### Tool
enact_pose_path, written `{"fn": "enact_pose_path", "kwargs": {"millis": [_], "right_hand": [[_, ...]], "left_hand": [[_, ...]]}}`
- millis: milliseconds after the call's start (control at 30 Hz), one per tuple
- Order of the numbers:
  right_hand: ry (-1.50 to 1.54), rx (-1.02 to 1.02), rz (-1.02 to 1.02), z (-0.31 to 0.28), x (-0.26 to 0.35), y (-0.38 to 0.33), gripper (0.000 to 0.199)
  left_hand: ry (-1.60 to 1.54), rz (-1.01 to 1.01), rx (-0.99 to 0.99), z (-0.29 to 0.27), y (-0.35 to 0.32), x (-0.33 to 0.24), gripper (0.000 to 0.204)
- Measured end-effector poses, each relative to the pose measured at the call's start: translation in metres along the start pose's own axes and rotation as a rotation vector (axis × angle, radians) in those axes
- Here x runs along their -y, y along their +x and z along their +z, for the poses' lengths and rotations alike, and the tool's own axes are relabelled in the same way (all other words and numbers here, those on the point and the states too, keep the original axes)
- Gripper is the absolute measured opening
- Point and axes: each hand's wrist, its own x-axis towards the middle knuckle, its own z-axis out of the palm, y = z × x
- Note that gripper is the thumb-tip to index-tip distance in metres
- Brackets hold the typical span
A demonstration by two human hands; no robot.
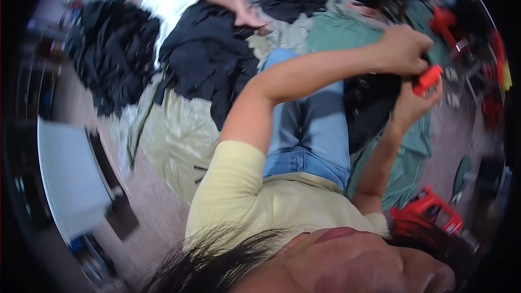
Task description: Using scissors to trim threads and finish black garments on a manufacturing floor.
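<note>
red tool (pixel 428 79), long axis tilted, upper-right end raised

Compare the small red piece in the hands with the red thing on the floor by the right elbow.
The small red piece is pinched between the left hand and right hand, held up; the red floor object lies untouched. The held piece looks compact and solid; the floor one is larger, with open gaps. Both are bright red.

A garment workroom floor: heaps of dark clothing (pixel 211 54) lie on spread tarpaulins (pixel 179 135), red plastic stools (pixel 429 211) stand about, another person's bare foot (pixel 249 19) rests nearby (everyone apparently sits on the ground).
</note>
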Motion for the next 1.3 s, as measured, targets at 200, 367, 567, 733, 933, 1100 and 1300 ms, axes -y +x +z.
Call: {"fn": "enact_pose_path", "kwargs": {"millis": [200,367,567,733,933,1100,1300], "right_hand": [[-0.909,0.257,0.295,-0.052,-0.015,-0.011,0.07],[-0.934,0.154,0.16,-0.111,-0.06,-0.006,0.079],[-0.813,-0.017,-0.469,-0.099,0.01,0.08,0.074],[-0.847,-0.127,-0.69,-0.084,0.038,0.149,0.054],[-0.793,-0.297,-0.56,-0.111,0.094,0.163,0.063],[-0.668,-0.112,-0.425,-0.179,0.048,0.094,0.064],[-0.888,0.138,0.096,-0.251,-0.016,-0.05,0.065]], "left_hand": [[0.051,-0.08,0.181,-0.028,-0.038,0.013,0.021],[0.27,-0.071,0.565,-0.031,-0.093,0.033,0.025],[0.539,-0.294,0.333,-0.005,-0.116,0.154,0.027],[0.634,-0.154,-0.316,-0.083,-0.034,0.158,0.027],[0.827,0.372,-0.527,-0.233,-0.002,0.035,0.027],[0.992,0.257,-0.088,-0.237,-0.128,-0.03,0.03],[0.798,-0.084,0.325,-0.174,-0.315,-0.067,0.029]]}}
